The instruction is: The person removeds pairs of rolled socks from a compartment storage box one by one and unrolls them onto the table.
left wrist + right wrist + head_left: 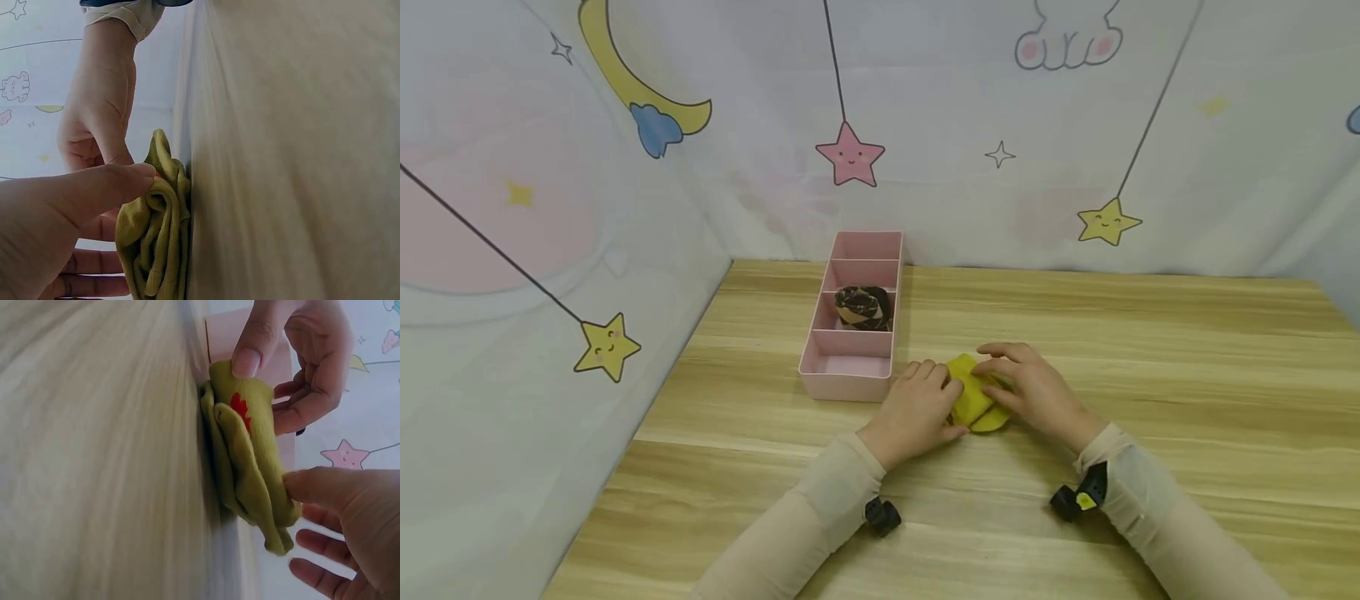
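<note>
A folded piece of yellow-green knit cloth lies on the table in front of me, with a small red patch showing in the right wrist view. My left hand holds its left end, the thumb on the near side and curled fingers behind. At the right end, my right hand touches the cloth with its thumb, while its other fingers stay fairly straight and spread. In the left wrist view the layers of the cloth show as a loose roll. The cloth's exact kind is unclear.
A pink divided box stands beyond my left hand, close to it. A dark, camouflage-patterned fabric bundle sits in one of its compartments. The wooden table meets a printed curtain at the back.
</note>
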The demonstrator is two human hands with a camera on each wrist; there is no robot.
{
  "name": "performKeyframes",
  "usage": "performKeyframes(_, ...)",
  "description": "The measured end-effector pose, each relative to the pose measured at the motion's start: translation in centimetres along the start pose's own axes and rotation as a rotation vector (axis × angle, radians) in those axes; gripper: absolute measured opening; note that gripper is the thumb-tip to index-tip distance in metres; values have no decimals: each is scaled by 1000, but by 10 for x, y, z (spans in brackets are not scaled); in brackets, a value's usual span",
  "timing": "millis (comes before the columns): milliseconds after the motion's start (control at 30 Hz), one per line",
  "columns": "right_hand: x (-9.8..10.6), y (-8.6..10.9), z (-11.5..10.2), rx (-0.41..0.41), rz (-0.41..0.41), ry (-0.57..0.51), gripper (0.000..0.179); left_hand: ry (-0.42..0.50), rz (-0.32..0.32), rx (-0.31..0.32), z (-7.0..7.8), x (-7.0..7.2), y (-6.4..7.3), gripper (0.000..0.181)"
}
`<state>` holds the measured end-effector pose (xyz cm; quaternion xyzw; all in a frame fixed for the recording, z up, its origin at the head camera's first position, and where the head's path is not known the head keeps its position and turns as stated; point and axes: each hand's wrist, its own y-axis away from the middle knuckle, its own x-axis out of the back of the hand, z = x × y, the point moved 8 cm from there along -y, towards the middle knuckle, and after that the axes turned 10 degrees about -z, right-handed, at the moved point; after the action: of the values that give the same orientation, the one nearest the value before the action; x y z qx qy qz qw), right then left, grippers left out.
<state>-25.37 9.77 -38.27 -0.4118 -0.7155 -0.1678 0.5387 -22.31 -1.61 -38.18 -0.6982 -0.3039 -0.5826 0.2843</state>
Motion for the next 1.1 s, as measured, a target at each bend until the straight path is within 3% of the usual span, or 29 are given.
performKeyframes(200,-1,1,-4,106,-52,13,29,10,-56,-14,-4,-2,-1,46)
performKeyframes(333,-6,2,-1,84,-138,-2,40,31,-87,-28,-7,-2,0,44)
performKeyframes(467,-14,3,2,45,-204,23,50,61,-67,-53,-11,2,4,40)
performKeyframes(633,-18,4,-3,41,-175,81,50,50,-32,-76,-14,6,6,31)
performKeyframes(833,-16,4,-14,78,-99,122,48,28,-41,-87,-16,6,6,23)
performKeyframes(1100,-21,4,-22,59,-134,151,52,54,-96,-90,-19,5,8,27)
